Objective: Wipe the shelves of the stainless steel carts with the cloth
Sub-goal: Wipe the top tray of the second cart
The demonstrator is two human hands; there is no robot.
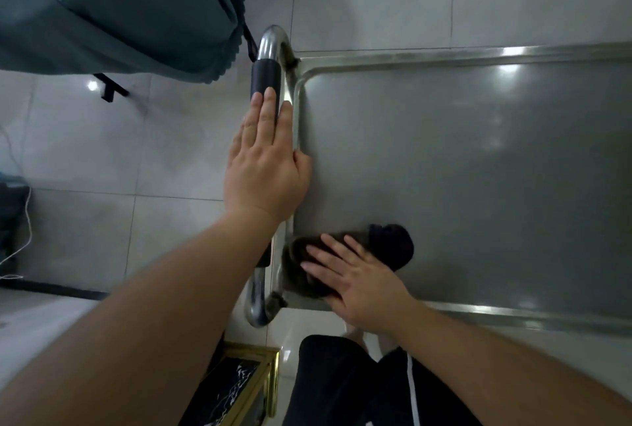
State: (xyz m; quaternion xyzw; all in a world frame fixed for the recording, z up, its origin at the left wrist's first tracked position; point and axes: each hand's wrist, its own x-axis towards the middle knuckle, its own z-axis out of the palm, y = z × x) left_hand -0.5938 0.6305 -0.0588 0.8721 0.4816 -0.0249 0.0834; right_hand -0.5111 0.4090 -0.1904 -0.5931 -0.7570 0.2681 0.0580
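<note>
The stainless steel cart's top shelf [461,169] fills the right half of the view, with a raised rim. Its curved handle bar [270,49], partly wrapped in a black sleeve, runs along the shelf's left end. My left hand [265,166] lies flat along that handle with straight fingers, the thumb touching the shelf rim. A dark cloth [390,244] lies crumpled in the shelf's near left corner. My right hand [355,280] presses down on the cloth with fingers spread and straight.
A teal fabric-covered piece of furniture [113,5] on black legs stands at the upper left on the pale tiled floor [102,159]. A gold-framed, black marble-topped table [239,388] sits near my legs. A white cord [20,248] hangs at the left edge.
</note>
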